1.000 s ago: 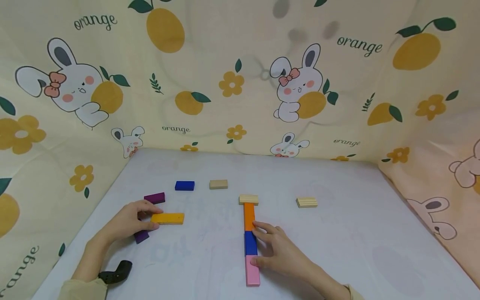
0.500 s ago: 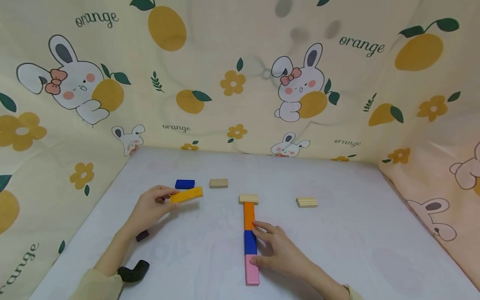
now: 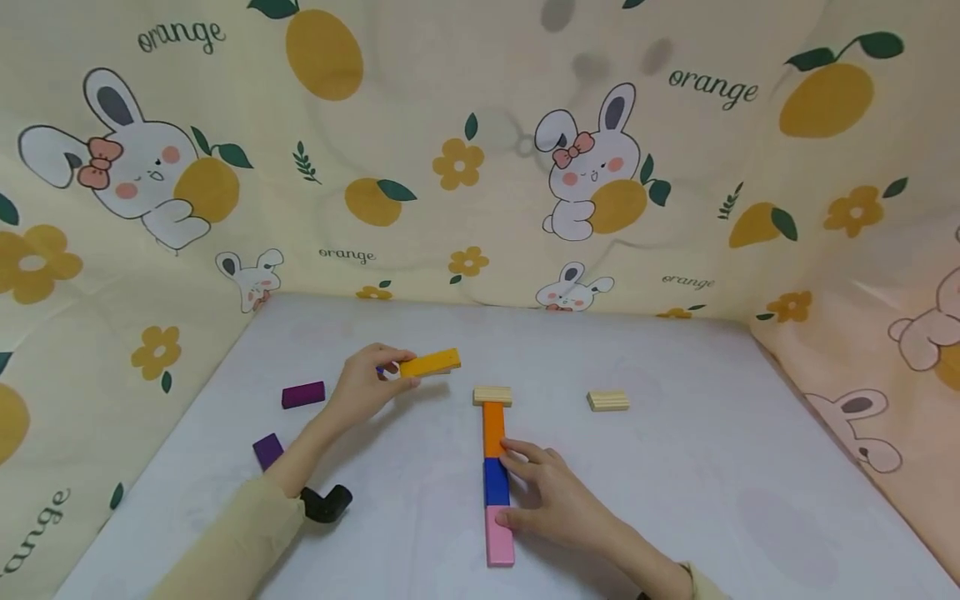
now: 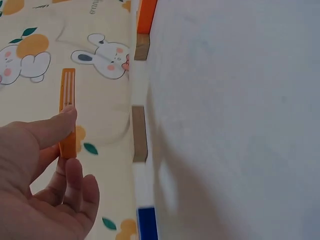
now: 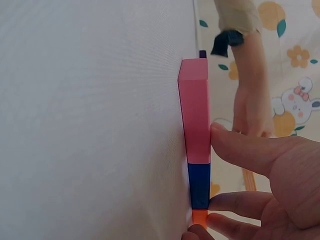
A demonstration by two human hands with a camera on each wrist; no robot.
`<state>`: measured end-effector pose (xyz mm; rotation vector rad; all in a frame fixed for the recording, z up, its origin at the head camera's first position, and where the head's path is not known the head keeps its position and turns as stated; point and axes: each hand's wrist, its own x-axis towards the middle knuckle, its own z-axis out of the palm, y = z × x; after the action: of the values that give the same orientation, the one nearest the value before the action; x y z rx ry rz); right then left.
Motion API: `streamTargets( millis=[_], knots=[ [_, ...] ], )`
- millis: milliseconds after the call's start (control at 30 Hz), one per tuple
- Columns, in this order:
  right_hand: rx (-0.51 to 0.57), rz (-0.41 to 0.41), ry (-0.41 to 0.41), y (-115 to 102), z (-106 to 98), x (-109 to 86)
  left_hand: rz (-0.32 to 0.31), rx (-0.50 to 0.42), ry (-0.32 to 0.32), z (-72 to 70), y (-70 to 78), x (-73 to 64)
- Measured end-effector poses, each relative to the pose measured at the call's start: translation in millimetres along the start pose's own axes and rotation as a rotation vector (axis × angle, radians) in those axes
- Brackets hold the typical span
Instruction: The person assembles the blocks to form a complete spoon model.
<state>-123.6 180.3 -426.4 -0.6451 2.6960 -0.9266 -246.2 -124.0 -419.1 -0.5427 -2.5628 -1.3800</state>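
Observation:
My left hand [image 3: 363, 387] pinches a yellow block [image 3: 431, 363] between thumb and fingers, raised over the back of the table. In the left wrist view the block's grooved side [image 4: 68, 90] shows. My right hand [image 3: 558, 500] rests along a straight row of blocks lying end to end: pink [image 3: 499, 537], blue [image 3: 496, 482] and orange [image 3: 492, 429]. Its thumb touches the pink block and other fingertips lie at the blue and orange ones. Across the far end of the row lies a plain wooden block [image 3: 492, 396].
Two purple blocks, one farther back [image 3: 303, 395] and one by the left forearm [image 3: 267, 452], lie at left. Another wooden block [image 3: 608, 401] lies right of the row. Below the left hand are a wooden block [image 4: 139, 134] and a blue block [image 4: 147, 223]. Patterned cloth [image 3: 405, 108] encloses the table.
My left hand has lifted the yellow block off the table at left and carried it right and back. The right hand has stayed at the row.

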Motion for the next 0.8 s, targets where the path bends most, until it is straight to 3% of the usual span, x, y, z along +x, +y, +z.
streamTargets(
  millis=[233,367,533,800],
  knots=[
    [-0.006,0.01,-0.004,1,1,1.8,-0.075,0.003,-0.059,28.5,6.7,28.0],
    [-0.011,0.014,-0.008,1,1,2.8,-0.087,0.003,-0.1,45.3,7.5,39.3],
    [-0.008,0.001,-0.008,2,0,3.3,-0.093,-0.003,-0.132,60.1,8.9,47.0],
    [0.001,0.002,-0.005,3,0,2.2,-0.109,0.051,-0.16,70.6,7.4,54.3]
  ],
)
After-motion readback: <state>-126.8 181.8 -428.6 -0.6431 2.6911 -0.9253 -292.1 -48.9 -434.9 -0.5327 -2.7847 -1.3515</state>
